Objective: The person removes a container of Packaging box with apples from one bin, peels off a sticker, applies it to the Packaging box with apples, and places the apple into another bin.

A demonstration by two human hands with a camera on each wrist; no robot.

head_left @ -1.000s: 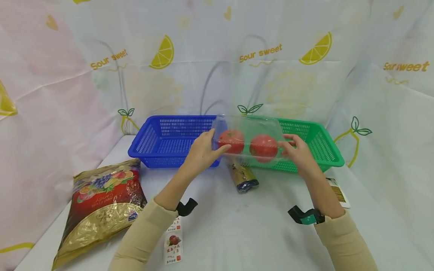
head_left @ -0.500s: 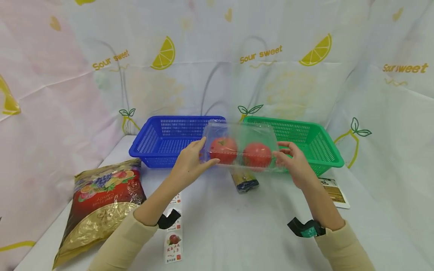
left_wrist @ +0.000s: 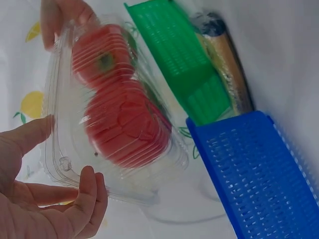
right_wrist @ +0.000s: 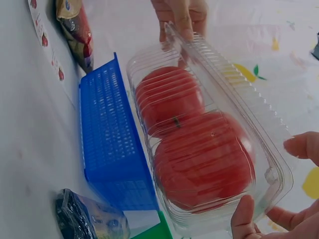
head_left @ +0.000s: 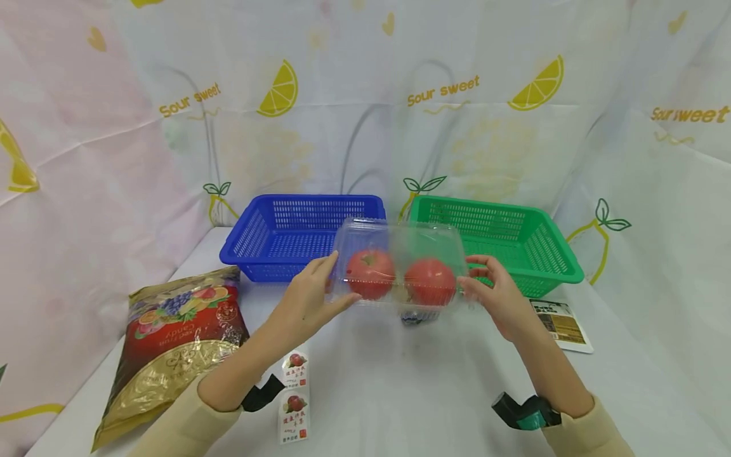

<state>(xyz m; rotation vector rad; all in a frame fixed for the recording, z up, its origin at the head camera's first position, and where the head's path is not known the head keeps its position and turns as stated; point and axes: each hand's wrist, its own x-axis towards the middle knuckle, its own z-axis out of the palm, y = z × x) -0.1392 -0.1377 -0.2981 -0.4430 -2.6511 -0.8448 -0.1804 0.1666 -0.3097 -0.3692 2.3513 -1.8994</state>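
Observation:
A clear plastic clamshell box [head_left: 400, 238] with two red tomatoes [head_left: 370, 274] inside is held up over the table, in front of the two baskets. My left hand [head_left: 305, 295] grips its left end, thumb along the near side. At the other end my right hand [head_left: 493, 292] pinches the box's edge between thumb and fingers. Through the ridged plastic, the left wrist view shows both tomatoes [left_wrist: 127, 122] side by side. In the right wrist view the box [right_wrist: 269, 174] tilts, with fingers at both ends.
Behind the box stand a blue basket [head_left: 302, 270] and a green basket [head_left: 531, 219]. A candy bag [head_left: 177, 343] lies at left, near a strip of apple-printed labels [head_left: 294, 412]. A small packet [head_left: 419, 316] is partly hidden under the box. A flat printed pack [head_left: 562, 325] lies at right.
Both hands have brought the box of tomatoes down and toward me, slightly left, away from the baskets. It now covers more of the small packet.

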